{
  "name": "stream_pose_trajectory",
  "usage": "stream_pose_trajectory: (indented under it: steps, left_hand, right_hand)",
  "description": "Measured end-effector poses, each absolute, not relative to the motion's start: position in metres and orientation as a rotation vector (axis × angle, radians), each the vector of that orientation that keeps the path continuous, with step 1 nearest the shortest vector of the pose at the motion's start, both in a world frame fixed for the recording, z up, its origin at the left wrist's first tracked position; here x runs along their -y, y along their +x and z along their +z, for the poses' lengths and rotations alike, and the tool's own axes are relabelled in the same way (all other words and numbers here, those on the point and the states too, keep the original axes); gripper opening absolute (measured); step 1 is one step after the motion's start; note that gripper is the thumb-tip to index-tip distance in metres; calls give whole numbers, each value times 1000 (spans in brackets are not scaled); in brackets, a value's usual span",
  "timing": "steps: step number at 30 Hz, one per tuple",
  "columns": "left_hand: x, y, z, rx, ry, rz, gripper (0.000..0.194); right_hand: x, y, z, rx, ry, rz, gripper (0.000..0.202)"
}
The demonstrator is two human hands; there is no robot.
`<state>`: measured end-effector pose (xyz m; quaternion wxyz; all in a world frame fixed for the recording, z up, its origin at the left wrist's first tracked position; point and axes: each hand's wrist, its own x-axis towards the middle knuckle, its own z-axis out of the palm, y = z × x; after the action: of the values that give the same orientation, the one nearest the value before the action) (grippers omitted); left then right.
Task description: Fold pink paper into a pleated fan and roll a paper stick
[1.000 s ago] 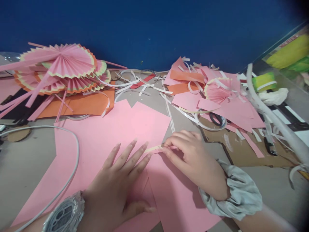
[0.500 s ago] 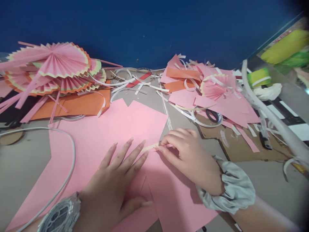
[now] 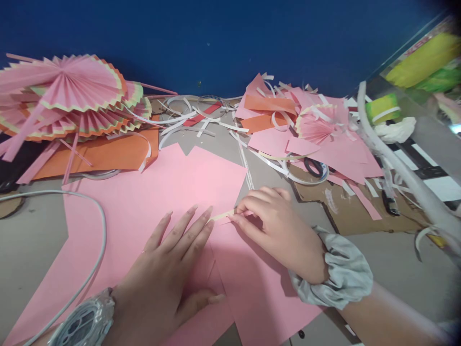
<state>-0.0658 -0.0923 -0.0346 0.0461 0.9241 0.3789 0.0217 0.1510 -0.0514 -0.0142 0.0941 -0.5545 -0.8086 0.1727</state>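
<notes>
Large pink paper sheets lie overlapping on the grey table. My left hand rests flat on them, fingers spread, with the fingertips at the left end of a thin cream strip. The right end of that strip is pinched between the thumb and index finger of my right hand. The strip lies low across the pink paper. A watch is on my left wrist and a grey-green scrunchie on my right.
Pleated pink paper fans are piled at the back left over orange paper. Paper scraps and a tape roll lie on the right near cardboard. A grey cable crosses the left side.
The view has shifted slightly, so most things appear a little further left and higher. Both hands keep nearly the same pose on the strip.
</notes>
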Motion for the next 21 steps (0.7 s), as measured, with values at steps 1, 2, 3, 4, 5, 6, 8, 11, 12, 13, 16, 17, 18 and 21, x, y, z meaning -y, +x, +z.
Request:
stream_pose_trajectory:
  steps: [1, 2, 3, 4, 5, 6, 8, 11, 12, 13, 16, 17, 18, 21]
  left_hand:
    - [93, -66, -35, -1153, 2824, 64, 81]
    - [93, -66, -35, -1150, 2829, 64, 81]
    - [93, -66, -35, -1146, 2834, 64, 81]
    - [93, -66, -35, -1142, 2838, 62, 81]
    - [93, -66, -35, -1142, 2841, 65, 81]
    - [93, -65, -35, -1142, 2841, 61, 81]
    - [93, -65, -35, -1140, 2841, 62, 81]
    - [93, -65, -34, -1147, 2842, 72, 81]
    - [93, -64, -34, -1153, 2842, 74, 81]
    - [94, -64, -34, -1162, 2844, 79, 80]
    - [94, -63, -34, -1172, 2852, 80, 79]
    - [93, -63, -34, -1171, 2856, 81, 79]
    - [93, -63, -35, -1171, 2861, 88, 80]
    - [93, -63, -35, -1172, 2862, 94, 80]
  right_hand:
    - [51, 151, -14, 2398, -1644, 514, 18]
    - [51, 151, -15, 2397, -1644, 518, 18]
    - [51, 151, -15, 2397, -1643, 523, 19]
    - [50, 150, -15, 2397, -1642, 528, 19]
    - [50, 150, -15, 2397, -1641, 533, 18]
    - [50, 150, -16, 2395, -1642, 539, 18]
    - [50, 150, -16, 2389, -1647, 543, 18]
    - [50, 150, -17, 2376, -1658, 534, 18]
    - [50, 150, -17, 2372, -1662, 527, 18]
    - [51, 150, -17, 2371, -1665, 520, 17]
    - [51, 149, -18, 2386, -1663, 494, 17]
    - [51, 149, -19, 2392, -1661, 484, 17]
    - [51, 148, -19, 2397, -1661, 473, 16]
    - [51, 147, -19, 2405, -1665, 446, 16]
